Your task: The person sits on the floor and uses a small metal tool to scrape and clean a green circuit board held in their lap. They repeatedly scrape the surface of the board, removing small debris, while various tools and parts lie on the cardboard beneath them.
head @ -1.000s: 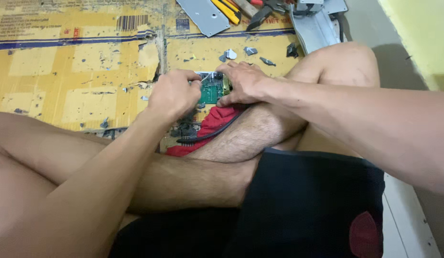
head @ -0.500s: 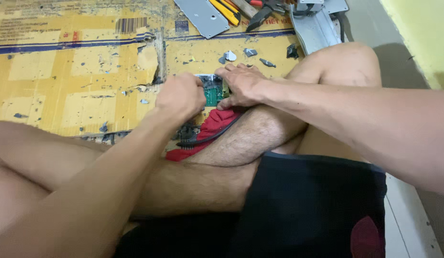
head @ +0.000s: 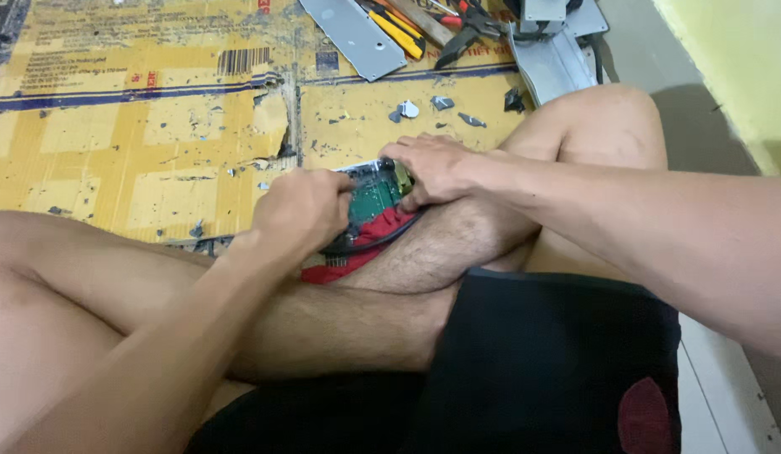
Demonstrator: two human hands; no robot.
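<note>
Both hands, left hand (head: 302,210) and right hand (head: 432,166), grip a small green circuit board (head: 375,195) above red cloth (head: 369,244) on torn yellow cardboard (head: 155,151).

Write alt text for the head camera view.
Both hands grip a green circuit board resting over a red part by the crossed legs: left hand closed on its left side, right hand on its right. Torn yellow cardboard and pliers lie beyond.

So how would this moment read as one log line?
left hand: grips green circuit board | right hand: presses board edge | surface: cardboard
</note>
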